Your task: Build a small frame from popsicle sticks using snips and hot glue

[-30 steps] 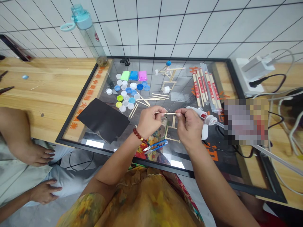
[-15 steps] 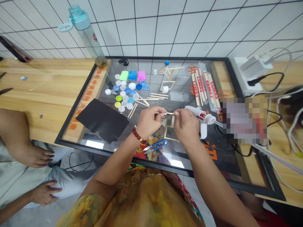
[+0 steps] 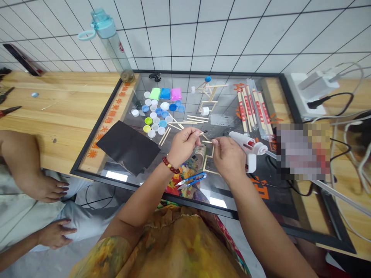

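My left hand (image 3: 183, 146) is closed in a pinch on a short thin wooden stick (image 3: 201, 133) whose tip points up and right. A small gap away, my right hand (image 3: 228, 156) pinches a second short stick piece (image 3: 207, 141). Both hands hover over a small wooden stick frame (image 3: 206, 164) lying on the glass-topped panel (image 3: 185, 193). A white hot glue gun (image 3: 246, 146) lies just right of my right hand. Blue snips (image 3: 193, 179) rest near the front edge, below my left wrist.
Bottle caps (image 3: 155, 116), clay blocks (image 3: 165, 93), loose sticks (image 3: 191, 119), a stick model (image 3: 207, 92) and wrapped chopsticks (image 3: 252, 108) lie farther back. A black sheet (image 3: 124, 146) sits left; a water bottle (image 3: 113, 42) and a power strip (image 3: 311, 90) stand behind. Another person's arms are at the left.
The single stick that both hands held level is now two short pieces, one in each hand. The hands have drawn slightly apart, and the left piece tilts upward.
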{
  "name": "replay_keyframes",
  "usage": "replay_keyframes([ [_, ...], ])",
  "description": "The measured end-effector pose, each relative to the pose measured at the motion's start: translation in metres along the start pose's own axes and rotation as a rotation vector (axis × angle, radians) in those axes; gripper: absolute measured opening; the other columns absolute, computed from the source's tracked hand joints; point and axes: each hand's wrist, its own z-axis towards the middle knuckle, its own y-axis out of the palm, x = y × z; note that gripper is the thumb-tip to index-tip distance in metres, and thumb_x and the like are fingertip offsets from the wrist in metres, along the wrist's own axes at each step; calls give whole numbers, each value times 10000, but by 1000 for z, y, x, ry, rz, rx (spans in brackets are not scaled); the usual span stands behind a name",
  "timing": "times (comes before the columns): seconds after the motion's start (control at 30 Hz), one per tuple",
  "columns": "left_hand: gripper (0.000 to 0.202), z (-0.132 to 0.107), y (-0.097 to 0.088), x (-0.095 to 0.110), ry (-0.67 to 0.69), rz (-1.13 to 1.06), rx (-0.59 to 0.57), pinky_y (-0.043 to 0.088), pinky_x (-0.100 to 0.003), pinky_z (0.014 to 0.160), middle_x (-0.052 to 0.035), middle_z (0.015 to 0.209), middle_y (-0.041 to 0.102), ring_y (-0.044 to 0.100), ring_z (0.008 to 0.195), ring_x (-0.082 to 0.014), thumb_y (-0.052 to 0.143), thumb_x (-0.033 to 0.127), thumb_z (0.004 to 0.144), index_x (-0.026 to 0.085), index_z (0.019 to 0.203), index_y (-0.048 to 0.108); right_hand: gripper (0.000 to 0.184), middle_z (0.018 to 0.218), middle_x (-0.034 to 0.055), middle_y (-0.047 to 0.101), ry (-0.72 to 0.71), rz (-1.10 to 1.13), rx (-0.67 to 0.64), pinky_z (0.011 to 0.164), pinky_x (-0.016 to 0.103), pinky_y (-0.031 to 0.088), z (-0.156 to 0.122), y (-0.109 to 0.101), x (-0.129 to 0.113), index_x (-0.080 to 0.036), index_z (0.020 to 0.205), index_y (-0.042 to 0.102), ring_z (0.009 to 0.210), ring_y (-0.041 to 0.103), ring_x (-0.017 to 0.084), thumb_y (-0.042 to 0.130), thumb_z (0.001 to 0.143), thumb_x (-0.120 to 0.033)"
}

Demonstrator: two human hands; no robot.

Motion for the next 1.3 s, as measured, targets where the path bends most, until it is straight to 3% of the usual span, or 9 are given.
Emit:
replay_keyframes([
  [0.23, 171, -1, 2, 8, -208, -304, -5, 236, -169, 433, 50, 502, 459, 329, 414, -39, 484, 255, 909, 144, 811, 570, 297, 851, 98, 653, -16, -17, -35, 629, 313, 341, -1, -1, -4, -179, 910, 640, 773, 564, 229, 394, 955, -339],
  [0.5, 161, 1, -4, 7, -349, -572, -79, 212, -156, 414, 51, 515, 445, 268, 385, -25, 499, 269, 921, 144, 823, 527, 175, 873, 80, 665, -46, 187, 52, 708, 323, 425, -1, 7, 2, -190, 914, 617, 808, 597, 226, 469, 912, -284],
  [0.6, 135, 1, -4, 9, -378, -637, -82, 259, -158, 443, 38, 575, 482, 322, 422, -26, 529, 233, 903, 145, 804, 501, 154, 881, 77, 653, -84, 166, 52, 721, 329, 436, -1, 9, 3, -191, 927, 616, 810, 589, 225, 482, 896, -259],
  [0.87, 80, 4, -4, 5, -334, -601, 67, 426, -201, 643, 1, 776, 589, 542, 657, -58, 610, 160, 833, 137, 803, 540, 173, 976, 93, 641, -199, 41, 42, 789, 365, 425, -3, 10, 2, -183, 934, 657, 863, 546, 238, 522, 873, -273],
  [0.97, 138, 6, -7, 3, -323, -642, 59, 403, -174, 600, 34, 726, 540, 515, 631, -39, 699, 180, 764, 139, 800, 572, 191, 984, 91, 644, -201, 62, 64, 792, 357, 413, -4, 6, -1, -183, 950, 653, 877, 552, 234, 507, 890, -290],
  [1.13, 180, 8, -9, 1, -380, -824, -58, 412, -167, 532, 40, 667, 528, 503, 560, -41, 738, 187, 730, 144, 810, 583, 198, 968, 82, 656, -231, 115, 35, 806, 353, 405, -6, -3, -6, -195, 953, 644, 898, 564, 228, 474, 914, -290],
  [1.3, 109, 12, -14, 13, -465, -946, 55, 500, -170, 599, 10, 672, 576, 573, 599, -53, 611, 10, 788, 118, 785, 596, 198, 940, 77, 670, -265, 140, 26, 816, 350, 427, -5, -5, -4, -189, 944, 645, 897, 588, 224, 466, 922, -271],
])
